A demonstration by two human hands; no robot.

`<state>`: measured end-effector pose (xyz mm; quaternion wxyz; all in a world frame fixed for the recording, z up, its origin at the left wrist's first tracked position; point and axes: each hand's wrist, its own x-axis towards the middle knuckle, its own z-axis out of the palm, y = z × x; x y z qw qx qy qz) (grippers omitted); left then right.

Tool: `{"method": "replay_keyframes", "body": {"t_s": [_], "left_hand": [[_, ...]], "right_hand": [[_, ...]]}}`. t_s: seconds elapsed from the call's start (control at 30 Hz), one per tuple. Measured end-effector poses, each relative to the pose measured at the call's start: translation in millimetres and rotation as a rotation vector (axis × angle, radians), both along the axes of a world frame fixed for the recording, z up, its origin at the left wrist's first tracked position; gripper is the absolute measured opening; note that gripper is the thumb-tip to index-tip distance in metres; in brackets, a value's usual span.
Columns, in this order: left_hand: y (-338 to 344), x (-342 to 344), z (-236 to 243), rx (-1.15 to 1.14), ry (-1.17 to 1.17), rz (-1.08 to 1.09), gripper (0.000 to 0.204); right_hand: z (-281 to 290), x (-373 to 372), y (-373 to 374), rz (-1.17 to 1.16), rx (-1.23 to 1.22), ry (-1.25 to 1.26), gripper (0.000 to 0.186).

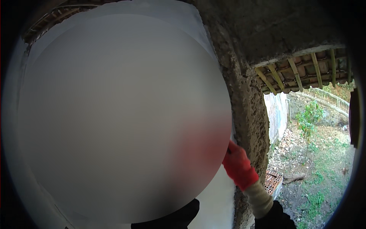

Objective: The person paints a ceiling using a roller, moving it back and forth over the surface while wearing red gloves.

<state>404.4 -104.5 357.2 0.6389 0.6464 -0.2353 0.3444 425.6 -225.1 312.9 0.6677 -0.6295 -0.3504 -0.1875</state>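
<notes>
My right hand [241,165], in a red glove with a beige cuff, is raised beside the right edge of a pale wall [215,198]. Its fingers look curled, with a small dark spot at them; what they hold is hidden by a large round blur. Inside that blur, left of the right hand, a red smear shows, perhaps my left hand or more of a glove. A black sleeve [179,215] comes up from the lower edge toward it. The left hand's fingers cannot be made out.
A rough, bare wall edge [249,126] runs upright just right of my hand. Beyond it, outdoors, stand hollow red bricks [272,181], a small leafy tree [309,118] and rubble [288,147]. A tiled roof [305,70] with wooden poles hangs above.
</notes>
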Motion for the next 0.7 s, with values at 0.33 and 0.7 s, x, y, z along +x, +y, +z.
{"method": "replay_keyframes", "body": {"t_s": [0.33,0.7], "left_hand": [[13.6,-70.1,100.0,0.122,-0.181,0.209,0.043],[66.6,-171.5,126.7,0.309,-0.079,0.67,0.037]], "right_hand": [[194.9,26.3,16.3,0.206,0.089,-0.063,0.024],[422.6,61.7,54.6,0.262,0.244,-0.201,0.021]]}}
